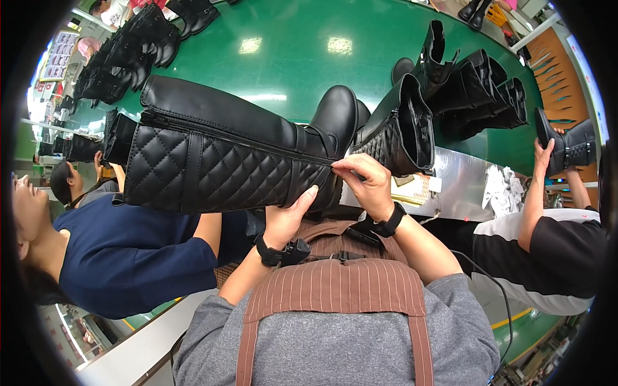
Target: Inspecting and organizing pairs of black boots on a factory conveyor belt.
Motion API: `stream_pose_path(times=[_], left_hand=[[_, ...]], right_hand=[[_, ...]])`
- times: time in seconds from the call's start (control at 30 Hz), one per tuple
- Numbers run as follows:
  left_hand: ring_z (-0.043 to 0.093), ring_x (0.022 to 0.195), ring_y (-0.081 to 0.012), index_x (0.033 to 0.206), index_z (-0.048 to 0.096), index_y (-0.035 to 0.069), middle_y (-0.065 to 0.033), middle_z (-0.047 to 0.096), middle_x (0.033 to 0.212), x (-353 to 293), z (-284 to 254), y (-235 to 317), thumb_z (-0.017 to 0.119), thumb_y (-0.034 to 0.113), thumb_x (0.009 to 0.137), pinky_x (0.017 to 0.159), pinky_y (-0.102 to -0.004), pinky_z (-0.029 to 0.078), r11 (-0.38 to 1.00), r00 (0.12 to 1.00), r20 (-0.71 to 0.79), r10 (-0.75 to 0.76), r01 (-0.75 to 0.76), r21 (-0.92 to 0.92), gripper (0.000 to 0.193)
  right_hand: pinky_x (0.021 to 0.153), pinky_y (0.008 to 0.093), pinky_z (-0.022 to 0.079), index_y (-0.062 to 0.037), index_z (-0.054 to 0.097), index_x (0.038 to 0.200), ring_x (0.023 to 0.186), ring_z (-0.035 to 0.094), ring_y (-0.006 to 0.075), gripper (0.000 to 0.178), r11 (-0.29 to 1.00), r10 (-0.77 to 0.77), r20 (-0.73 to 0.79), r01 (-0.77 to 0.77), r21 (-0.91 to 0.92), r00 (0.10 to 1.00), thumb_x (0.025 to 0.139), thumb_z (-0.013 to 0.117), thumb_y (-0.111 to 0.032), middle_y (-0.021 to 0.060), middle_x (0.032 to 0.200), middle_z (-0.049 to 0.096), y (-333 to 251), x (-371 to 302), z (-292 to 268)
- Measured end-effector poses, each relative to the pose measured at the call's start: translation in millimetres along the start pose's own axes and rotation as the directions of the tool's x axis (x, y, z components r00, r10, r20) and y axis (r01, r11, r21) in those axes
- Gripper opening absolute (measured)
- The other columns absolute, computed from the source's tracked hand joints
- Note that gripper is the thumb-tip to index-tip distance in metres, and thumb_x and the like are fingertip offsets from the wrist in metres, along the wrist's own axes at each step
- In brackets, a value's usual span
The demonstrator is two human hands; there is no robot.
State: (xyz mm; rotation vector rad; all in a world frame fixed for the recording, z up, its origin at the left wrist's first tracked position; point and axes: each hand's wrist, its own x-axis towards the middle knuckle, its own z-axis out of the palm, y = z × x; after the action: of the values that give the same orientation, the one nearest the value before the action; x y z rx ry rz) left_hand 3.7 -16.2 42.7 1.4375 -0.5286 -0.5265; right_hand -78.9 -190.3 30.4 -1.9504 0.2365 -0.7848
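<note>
A tall black boot (222, 164) with a quilted side panel lies across in front of me, its shaft to the left and its toe pointing away at the right. A long zipper (241, 142) runs along the shaft to the ankle. My left hand (287, 217) grips the boot from below near the ankle, thumb against the quilting and the other fingers hidden beneath. At the ankle end of the zipper, my right hand (369, 183) is closed in a pinch; the zipper pull itself is too small to make out. Another quilted boot (400, 132) stands just beyond my right hand.
Several black boots (479, 90) stand at the right of the green table (290, 45), more boots (125, 55) at the far left. White crumpled cloth (503, 192) and printed paper (418, 190) lie on the metal edge. A person (138, 251) sits left; at right another person's hands hold a boot (573, 145).
</note>
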Motion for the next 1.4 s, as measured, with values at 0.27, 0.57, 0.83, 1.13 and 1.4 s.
stream_pose_path(times=[0.27,0.57,0.83,1.13,1.4], left_hand=[[0.063,0.098,-0.0133,0.115,0.065,-0.002,-0.0059,0.068,0.111,-5,1,1,0.067,-0.001,0.088,0.09,-0.0276,0.049,0.999,0.999,0.006,-0.04,0.04,0.0,0.026],[0.063,0.095,-0.0135,0.11,0.067,-0.002,-0.0056,0.069,0.107,5,-6,-27,0.068,0.002,0.089,0.088,-0.0286,0.05,0.999,0.997,-0.07,-0.032,0.034,0.024,0.021],[0.065,0.092,-0.0156,0.106,0.068,-0.005,-0.0076,0.07,0.103,21,-1,-113,0.074,0.013,0.087,0.084,-0.0285,0.049,0.973,0.966,-0.229,-0.117,0.159,0.17,0.027],[0.049,0.123,-0.0375,0.138,0.04,-0.001,-0.0228,0.051,0.131,51,17,-223,0.078,0.033,0.076,0.105,-0.0425,0.038,0.807,0.984,-0.117,-0.136,0.179,0.563,0.08],[0.049,0.126,-0.0294,0.141,0.041,0.003,-0.0161,0.052,0.137,37,8,-235,0.069,0.043,0.085,0.109,-0.042,0.036,0.877,0.962,0.169,-0.215,0.114,0.466,0.074]], right_hand=[[0.069,0.0308,0.05,-0.0016,0.062,0.089,0.074,0.062,0.0204,0.013,0.98,0.197,0.12,-0.198,-0.006,0.973,0.084,0.072,-0.009,0.0076,0.08,0.06,-2,4,1],[0.066,0.0263,0.052,-0.0012,0.05,0.093,0.076,0.069,0.0138,0.011,0.737,0.538,0.552,-0.673,0.058,0.637,0.094,0.06,-0.007,0.0081,0.082,0.068,26,-50,-35],[0.078,0.0401,0.053,-0.0038,0.065,0.102,0.082,0.067,0.0345,0.033,0.736,0.545,0.2,-0.351,-0.579,0.814,0.072,0.075,-0.011,0.0166,0.091,0.071,100,-102,-78],[0.091,0.0391,0.049,0.0,0.046,0.126,0.107,0.061,0.0305,0.057,0.63,0.774,0.035,-0.765,-0.134,0.632,0.081,0.071,-0.024,0.018,0.118,0.062,242,-51,-53],[0.095,0.0369,0.048,0.0033,0.022,0.149,0.112,0.058,0.0256,0.085,0.627,0.757,0.11,-0.764,0.153,0.644,0.091,0.065,-0.042,0.0188,0.13,0.054,226,-35,1]])
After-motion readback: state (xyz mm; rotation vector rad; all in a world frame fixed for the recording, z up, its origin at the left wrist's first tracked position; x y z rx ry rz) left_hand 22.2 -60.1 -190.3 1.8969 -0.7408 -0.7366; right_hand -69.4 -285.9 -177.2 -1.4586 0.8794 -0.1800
